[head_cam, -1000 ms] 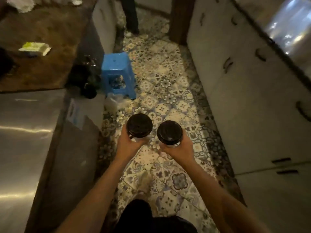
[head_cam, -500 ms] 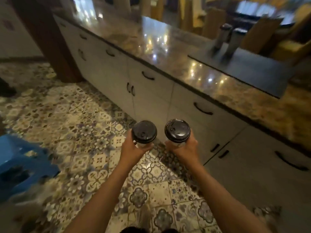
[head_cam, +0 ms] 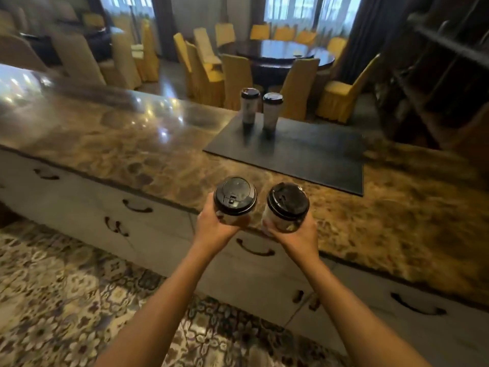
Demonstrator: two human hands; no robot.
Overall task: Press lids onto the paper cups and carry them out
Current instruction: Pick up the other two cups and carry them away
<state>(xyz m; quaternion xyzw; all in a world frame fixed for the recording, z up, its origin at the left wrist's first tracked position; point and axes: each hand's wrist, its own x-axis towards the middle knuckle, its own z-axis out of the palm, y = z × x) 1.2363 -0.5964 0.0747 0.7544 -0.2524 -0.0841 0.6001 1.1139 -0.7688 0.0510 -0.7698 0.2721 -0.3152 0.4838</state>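
I hold two lidded paper cups side by side over the near edge of a brown marble counter. My left hand grips the left cup, whose black lid faces the camera. My right hand grips the right cup, also under a black lid. Both cups are upright and slightly apart from each other. Two more lidded cups stand close together on a black mat at the far side of the counter.
White cabinet doors with dark handles run under the counter. Patterned floor tiles lie at lower left. Beyond the counter a dark round table is ringed by yellow-covered chairs. A dark rack stands at right.
The view has swung from the tiled aisle and blue stool round to the counter. Both held cups now hang over its near edge, closer to the black mat.
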